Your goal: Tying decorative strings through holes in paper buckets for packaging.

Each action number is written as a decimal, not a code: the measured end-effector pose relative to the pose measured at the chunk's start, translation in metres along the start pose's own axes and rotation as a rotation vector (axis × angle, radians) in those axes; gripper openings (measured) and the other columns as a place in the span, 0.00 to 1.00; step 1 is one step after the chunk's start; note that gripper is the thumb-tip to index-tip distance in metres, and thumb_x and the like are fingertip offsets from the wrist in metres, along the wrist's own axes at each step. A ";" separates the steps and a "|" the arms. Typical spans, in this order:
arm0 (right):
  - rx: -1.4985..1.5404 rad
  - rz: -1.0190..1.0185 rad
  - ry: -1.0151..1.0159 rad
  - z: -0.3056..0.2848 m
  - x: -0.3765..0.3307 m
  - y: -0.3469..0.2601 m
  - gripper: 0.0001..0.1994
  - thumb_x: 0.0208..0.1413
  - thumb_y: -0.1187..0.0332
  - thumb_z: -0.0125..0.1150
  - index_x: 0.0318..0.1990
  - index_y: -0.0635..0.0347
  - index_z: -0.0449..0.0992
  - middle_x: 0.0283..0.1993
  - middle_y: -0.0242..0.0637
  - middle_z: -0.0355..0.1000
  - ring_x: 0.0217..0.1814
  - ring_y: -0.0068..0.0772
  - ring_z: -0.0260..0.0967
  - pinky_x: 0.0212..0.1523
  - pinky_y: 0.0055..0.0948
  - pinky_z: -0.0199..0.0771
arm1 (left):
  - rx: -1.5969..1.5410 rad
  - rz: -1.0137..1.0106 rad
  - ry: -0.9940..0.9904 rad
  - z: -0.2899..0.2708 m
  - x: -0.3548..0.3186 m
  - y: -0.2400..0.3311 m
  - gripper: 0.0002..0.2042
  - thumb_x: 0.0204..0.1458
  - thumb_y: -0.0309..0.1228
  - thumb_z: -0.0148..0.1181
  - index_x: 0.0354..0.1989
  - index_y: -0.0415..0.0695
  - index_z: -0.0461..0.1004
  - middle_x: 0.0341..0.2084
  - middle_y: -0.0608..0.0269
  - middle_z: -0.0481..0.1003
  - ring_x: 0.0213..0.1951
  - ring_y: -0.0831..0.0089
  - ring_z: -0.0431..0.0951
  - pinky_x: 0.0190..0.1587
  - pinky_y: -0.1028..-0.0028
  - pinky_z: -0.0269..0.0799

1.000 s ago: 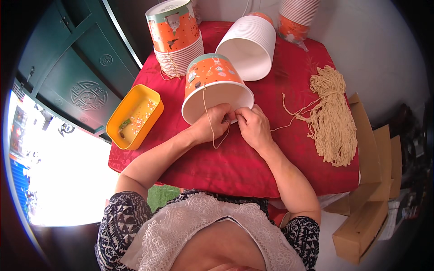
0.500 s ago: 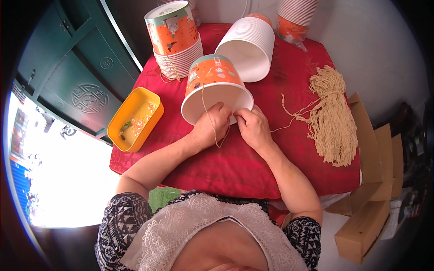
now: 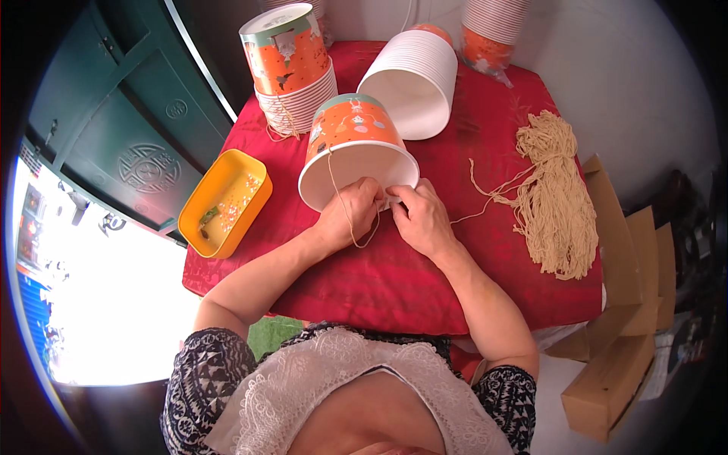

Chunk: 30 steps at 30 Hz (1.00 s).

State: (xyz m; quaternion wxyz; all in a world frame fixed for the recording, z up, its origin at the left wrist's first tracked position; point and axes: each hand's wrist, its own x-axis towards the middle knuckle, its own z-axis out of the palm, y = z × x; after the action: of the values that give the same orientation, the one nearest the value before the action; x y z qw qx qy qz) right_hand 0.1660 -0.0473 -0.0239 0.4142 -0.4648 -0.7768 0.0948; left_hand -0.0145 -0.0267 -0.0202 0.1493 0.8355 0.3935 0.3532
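Grip, left hand (image 3: 350,216): closed on a thin cream string (image 3: 343,199) at the rim of the orange paper bucket (image 3: 355,148).
Grip, right hand (image 3: 419,218): fingertips pinched together at the same rim, touching the left hand; whether they hold the string there cannot be told.
Orange paper bucket: lies on its side on the red tabletop (image 3: 394,280), open mouth toward the person, both hands at its near edge.
String: runs down the bucket's side from a hole and loops below the left hand.
White bucket stack (image 3: 413,83): on its side just behind the orange paper bucket, to its right.
Upright bucket stack (image 3: 292,68): behind the bucket, to its left.
Yellow tray (image 3: 225,201): left of the bucket, at the tabletop edge.
String bundle (image 3: 552,193): well to the bucket's right.
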 end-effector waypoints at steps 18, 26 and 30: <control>0.115 -0.007 -0.111 0.001 0.001 0.006 0.03 0.52 0.75 0.60 0.34 0.63 0.73 0.30 0.49 0.71 0.38 0.53 0.69 0.39 0.46 0.72 | -0.129 -0.092 -0.049 -0.010 -0.001 -0.001 0.04 0.48 0.20 0.60 0.31 0.37 0.72 0.28 0.49 0.76 0.33 0.52 0.78 0.36 0.62 0.74; -0.009 -0.090 -0.230 -0.004 0.000 0.000 0.05 0.51 0.77 0.59 0.35 0.68 0.74 0.41 0.54 0.68 0.48 0.53 0.66 0.46 0.45 0.73 | -0.058 -0.076 0.040 -0.013 0.001 -0.005 0.03 0.48 0.20 0.60 0.30 0.36 0.72 0.28 0.47 0.76 0.33 0.51 0.78 0.36 0.61 0.73; 0.006 -0.100 -0.196 -0.003 -0.001 0.003 0.05 0.51 0.78 0.59 0.35 0.67 0.74 0.40 0.52 0.68 0.46 0.52 0.67 0.46 0.45 0.72 | -0.166 -0.180 -0.114 -0.026 0.006 -0.001 0.04 0.50 0.22 0.62 0.29 0.36 0.72 0.26 0.59 0.74 0.30 0.68 0.75 0.34 0.71 0.71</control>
State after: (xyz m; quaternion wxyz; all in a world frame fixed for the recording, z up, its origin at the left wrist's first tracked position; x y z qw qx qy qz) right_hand 0.1704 -0.0471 -0.0237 0.3420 -0.4127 -0.8355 0.1212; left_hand -0.0305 -0.0221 0.0003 0.2712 0.8002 0.4271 0.3220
